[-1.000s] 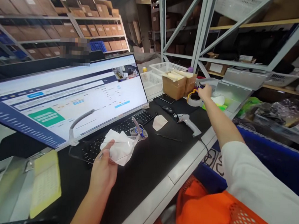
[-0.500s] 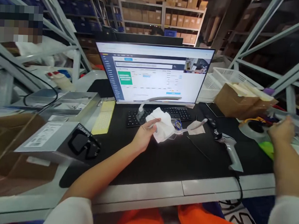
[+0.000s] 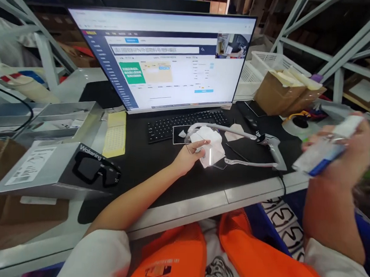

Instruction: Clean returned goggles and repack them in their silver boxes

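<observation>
My left hand [image 3: 188, 158] is closed, thumb and fingers pinching a white tissue [image 3: 214, 144] against a pair of clear glasses [image 3: 226, 127]. The lenses are mostly hidden by the tissue; both pale arms stretch to the right, over the black mat [image 3: 176, 191]. At the right, my right hand [image 3: 354, 152] is wrapped round a small clear bottle [image 3: 320, 157] with a white top and a blue patch. Motion smears that hand and the bottle.
A keyboard [image 3: 164, 127] lies under the monitor [image 3: 175, 81]. The barcode scanner [image 3: 275, 150] is near the glasses' arm tips. To the left are a printed sunglasses box [image 3: 55, 169] and a grey tray [image 3: 90, 118]; cardboard boxes [image 3: 279, 93] stand at the right.
My right hand has come in from the far right side and now holds the bottle. My left hand keeps the glasses and tissue, the arms now pointing right. The view has tilted down.
</observation>
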Available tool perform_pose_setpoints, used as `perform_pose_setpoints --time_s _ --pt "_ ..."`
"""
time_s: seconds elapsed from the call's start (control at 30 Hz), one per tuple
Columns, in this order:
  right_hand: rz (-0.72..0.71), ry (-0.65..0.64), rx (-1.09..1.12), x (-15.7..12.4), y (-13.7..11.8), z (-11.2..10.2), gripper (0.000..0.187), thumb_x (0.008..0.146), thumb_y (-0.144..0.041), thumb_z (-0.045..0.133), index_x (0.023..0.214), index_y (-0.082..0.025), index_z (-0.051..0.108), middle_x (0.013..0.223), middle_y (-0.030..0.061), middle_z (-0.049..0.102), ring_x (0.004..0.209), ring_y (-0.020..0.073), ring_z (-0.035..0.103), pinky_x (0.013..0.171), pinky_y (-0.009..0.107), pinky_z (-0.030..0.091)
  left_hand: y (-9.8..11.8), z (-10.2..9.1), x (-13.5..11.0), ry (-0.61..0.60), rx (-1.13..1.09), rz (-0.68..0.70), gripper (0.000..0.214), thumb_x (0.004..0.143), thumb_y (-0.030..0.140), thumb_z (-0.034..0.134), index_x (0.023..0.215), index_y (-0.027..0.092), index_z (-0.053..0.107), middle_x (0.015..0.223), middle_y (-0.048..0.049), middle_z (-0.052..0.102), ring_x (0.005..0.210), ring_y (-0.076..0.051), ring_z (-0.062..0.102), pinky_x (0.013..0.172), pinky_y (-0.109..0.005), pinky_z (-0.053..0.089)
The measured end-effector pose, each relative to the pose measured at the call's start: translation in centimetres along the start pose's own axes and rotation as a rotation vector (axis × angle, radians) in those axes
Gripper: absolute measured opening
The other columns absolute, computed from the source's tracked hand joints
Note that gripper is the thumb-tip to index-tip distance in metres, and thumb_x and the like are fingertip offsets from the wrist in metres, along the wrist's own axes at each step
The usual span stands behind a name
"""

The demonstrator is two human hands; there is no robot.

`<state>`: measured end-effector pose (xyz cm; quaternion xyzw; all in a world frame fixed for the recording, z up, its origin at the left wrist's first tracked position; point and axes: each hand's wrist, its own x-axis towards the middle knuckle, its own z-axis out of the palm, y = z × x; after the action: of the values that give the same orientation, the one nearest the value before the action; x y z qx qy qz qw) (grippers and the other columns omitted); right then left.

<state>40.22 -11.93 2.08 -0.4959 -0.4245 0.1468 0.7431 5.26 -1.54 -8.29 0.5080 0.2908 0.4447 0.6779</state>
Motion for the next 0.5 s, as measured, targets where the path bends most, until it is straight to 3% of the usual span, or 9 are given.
perform_pose_setpoints --time_s 0.03,0.1,0.2,0.3,0.4,0.5 --pt "-0.009 -0.084 0.082 -1.8 -0.5 1.7 0.058 0.064 -0.047 0.085 0.117 -0.041 0.061 0.083 -0.0018 0.061 0.058 0.0165 0.057 0.046 0.030 0.048 -0.3 0.1 -0.1 -0.033 -0.024 -0.025 0.065 0.061 0.062 0.091 0.109 0.019 0.081 0.117 -0.0110 0.076 0.113 -0.029 0.064 0.098 -0.035 0.045" --pt "0.015 -0.124 0.243 -4.3 -0.8 4.2 0.066 0.058 -0.031 0.089 0.118 -0.039 0.062 0.086 -0.0028 0.064 0.062 0.0147 0.060 0.048 0.026 0.051 -0.6 0.2 -0.3 -0.082 -0.074 -0.065 0.065 0.062 0.061 0.091 0.110 0.018 0.081 0.112 -0.0113 0.077 0.107 -0.027 0.066 0.093 -0.034 0.046" --pt "0.210 -0.111 0.442 -6.0 -0.3 5.5 0.056 0.069 -0.038 0.082 0.120 -0.039 0.058 0.095 -0.0037 0.068 0.074 0.0127 0.066 0.054 0.022 0.055 -0.4 0.4 -0.7 -0.101 -0.132 -0.080 0.062 0.064 0.060 0.091 0.110 0.018 0.081 0.106 -0.0107 0.077 0.096 -0.024 0.067 0.087 -0.032 0.047" --pt "0.347 -0.225 0.498 -6.6 0.6 5.3 0.055 0.076 -0.040 0.074 0.127 -0.042 0.053 0.090 -0.0051 0.065 0.065 0.0120 0.061 0.046 0.021 0.051 0.1 0.6 -0.9 -0.105 -0.161 -0.081 0.062 0.063 0.059 0.091 0.108 0.017 0.081 0.103 -0.0109 0.077 0.089 -0.022 0.067 0.085 -0.032 0.049" --pt "0.260 -0.404 0.441 -6.9 1.1 5.2 0.061 0.078 -0.041 0.073 0.134 -0.042 0.047 0.083 -0.0061 0.062 0.053 0.0113 0.053 0.040 0.022 0.046 0.2 0.7 -1.0 -0.117 -0.158 -0.108 0.063 0.063 0.059 0.092 0.108 0.016 0.081 0.101 -0.0115 0.077 0.088 -0.023 0.067 0.085 -0.033 0.050" --pt "0.000 -0.511 0.174 -6.9 1.0 5.4 0.061 0.083 -0.036 0.074 0.136 -0.041 0.045 0.085 -0.0054 0.064 0.056 0.0123 0.058 0.048 0.026 0.052 -0.2 0.8 -0.9 -0.114 -0.151 -0.135 0.061 0.063 0.058 0.092 0.106 0.016 0.081 0.103 -0.0116 0.077 0.092 -0.024 0.068 0.088 -0.035 0.049"
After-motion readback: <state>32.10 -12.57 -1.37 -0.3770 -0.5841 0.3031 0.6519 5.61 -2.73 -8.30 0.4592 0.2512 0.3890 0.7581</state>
